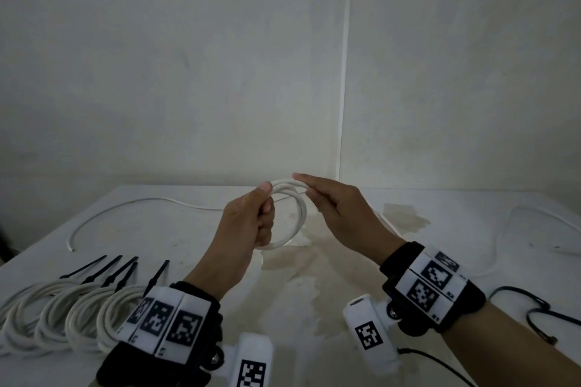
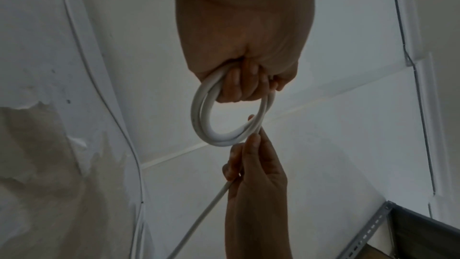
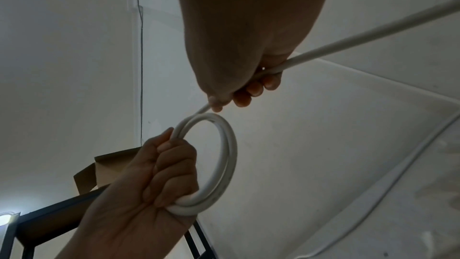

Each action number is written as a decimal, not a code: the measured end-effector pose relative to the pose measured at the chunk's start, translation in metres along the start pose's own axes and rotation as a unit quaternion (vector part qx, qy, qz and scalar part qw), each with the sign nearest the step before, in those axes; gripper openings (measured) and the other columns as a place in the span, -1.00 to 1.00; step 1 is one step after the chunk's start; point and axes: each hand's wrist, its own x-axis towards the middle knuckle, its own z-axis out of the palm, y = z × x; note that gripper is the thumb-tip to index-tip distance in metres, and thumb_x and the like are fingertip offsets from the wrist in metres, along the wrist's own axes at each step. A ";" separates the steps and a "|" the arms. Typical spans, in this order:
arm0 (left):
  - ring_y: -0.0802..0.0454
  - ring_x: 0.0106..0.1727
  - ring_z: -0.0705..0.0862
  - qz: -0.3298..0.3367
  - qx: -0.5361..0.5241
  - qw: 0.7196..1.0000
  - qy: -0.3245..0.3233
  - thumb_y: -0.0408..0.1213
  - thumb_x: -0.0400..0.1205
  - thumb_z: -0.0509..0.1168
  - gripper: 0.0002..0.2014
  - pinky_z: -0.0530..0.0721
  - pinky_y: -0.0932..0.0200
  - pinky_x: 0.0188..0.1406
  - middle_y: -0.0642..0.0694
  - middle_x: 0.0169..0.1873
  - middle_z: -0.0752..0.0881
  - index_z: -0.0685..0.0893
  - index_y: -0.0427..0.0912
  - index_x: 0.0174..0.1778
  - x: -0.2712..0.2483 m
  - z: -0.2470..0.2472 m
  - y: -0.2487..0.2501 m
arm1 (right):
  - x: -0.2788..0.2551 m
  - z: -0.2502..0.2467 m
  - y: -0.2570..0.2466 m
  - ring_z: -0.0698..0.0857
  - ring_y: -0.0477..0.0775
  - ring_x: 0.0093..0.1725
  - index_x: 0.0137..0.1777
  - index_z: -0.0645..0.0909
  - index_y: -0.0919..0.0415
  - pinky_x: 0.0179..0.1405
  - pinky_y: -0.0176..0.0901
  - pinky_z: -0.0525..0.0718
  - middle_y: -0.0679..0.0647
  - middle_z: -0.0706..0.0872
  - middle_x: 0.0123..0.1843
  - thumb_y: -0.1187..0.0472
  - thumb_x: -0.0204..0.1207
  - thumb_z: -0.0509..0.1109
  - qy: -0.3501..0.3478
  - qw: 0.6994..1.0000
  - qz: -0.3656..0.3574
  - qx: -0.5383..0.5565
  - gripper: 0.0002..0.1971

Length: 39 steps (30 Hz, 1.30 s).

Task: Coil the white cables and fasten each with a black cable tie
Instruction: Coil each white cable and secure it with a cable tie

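A pale, stained bench (image 1: 314, 286) set against bare white walls lies under both hands. Above it, between them, a small coil (image 1: 290, 214) of white cable (image 3: 348, 44) stands upright. The left hand (image 1: 248, 223) fists its near side; the right hand (image 1: 342, 214), closed round the loose run, feeds it from the right. Finished, tied coils (image 1: 63, 314) sit left of the left wrist, spare black ties (image 1: 534, 308) right of the right.
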 end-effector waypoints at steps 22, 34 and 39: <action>0.16 -0.57 0.42 -0.023 -0.089 0.991 -0.098 -0.17 0.75 -0.08 -0.62 0.52 0.29 -0.38 0.04 -0.61 0.39 0.49 -0.25 -0.27 0.016 0.010 -0.009 | 0.007 -0.019 -0.019 0.47 -0.17 -0.49 -0.39 0.45 -0.12 -0.43 -0.41 0.40 -0.10 0.52 -0.52 0.21 0.63 0.23 0.030 0.998 0.056 -0.014 -0.66; 0.16 -0.65 0.18 -0.002 -0.047 0.999 -0.025 -0.18 0.72 0.04 -0.62 0.39 0.28 -0.56 0.09 -0.68 0.21 0.28 -0.13 -0.45 0.014 0.033 -0.002 | 0.001 -0.023 -0.016 0.48 -0.19 -0.48 -0.21 0.60 -0.01 -0.42 -0.43 0.41 -0.11 0.57 -0.49 0.20 0.62 0.24 0.051 0.997 0.064 0.013 -0.80; 0.16 -0.68 0.14 0.017 -0.074 0.997 0.022 -0.20 0.73 0.05 -0.63 0.30 0.33 -0.68 0.09 -0.70 0.18 0.25 -0.09 -0.44 0.016 0.030 -0.001 | -0.007 -0.023 -0.011 0.54 -0.36 -0.40 0.33 0.56 0.10 -0.30 -0.54 0.42 -0.27 0.62 -0.35 0.24 0.66 0.16 0.015 0.996 0.077 0.053 -0.70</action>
